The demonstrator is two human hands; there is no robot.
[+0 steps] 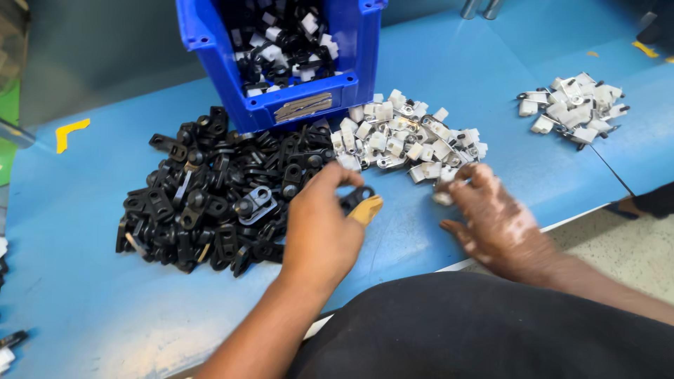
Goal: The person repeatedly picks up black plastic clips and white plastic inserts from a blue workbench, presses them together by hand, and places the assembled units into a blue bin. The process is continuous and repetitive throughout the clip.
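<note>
My left hand (319, 228) rests at the right edge of a heap of black plastic clips (210, 189) on the blue table (77, 238); its fingers pinch a black clip (358, 196), and one fingertip wears a yellowish cover. My right hand (495, 217) reaches to the near edge of a pile of small white parts with metal pins (407, 140), fingertips closed on a white part (444, 196). Both piles lie just in front of a blue bin (281, 56).
The blue bin holds mixed black and white pieces. A second, smaller pile of white parts (576, 109) lies at the far right. The table's front edge runs just past my right hand, with speckled floor (632, 245) beyond. Yellow tape marks (70, 132) sit at the left.
</note>
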